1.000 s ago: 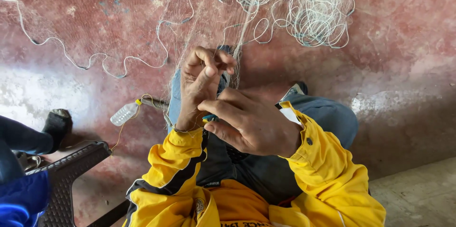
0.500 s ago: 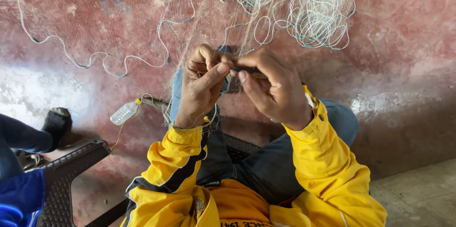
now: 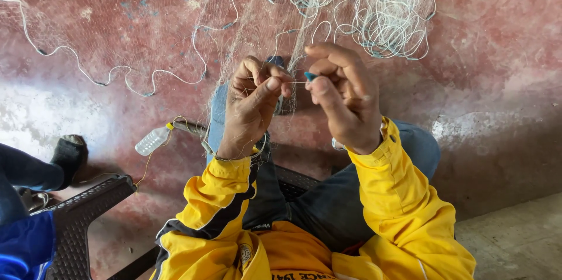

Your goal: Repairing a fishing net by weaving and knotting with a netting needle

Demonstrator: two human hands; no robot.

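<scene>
Nylon mesh of the fishing net [image 3: 275, 16] hangs before our knees. Our left hand [image 3: 252, 101] pinches it, fingers closed; our right hand [image 3: 342, 98] grips a blue netting needle [image 3: 310, 76], thread [image 3: 295, 82] taut between. Pulling harder could snap it. Beside us, a clear plastic bottle [image 3: 151, 140] looks empty.

The person wears a bright yellow jacket [image 3: 404, 210] with long sleeves. A dark stripe runs along the left sleeve [image 3: 219, 195], and the cuffs are elastic. The front of the jacket has a small round badge. The trousers [image 3: 333, 204] are blue-grey denim.
</scene>
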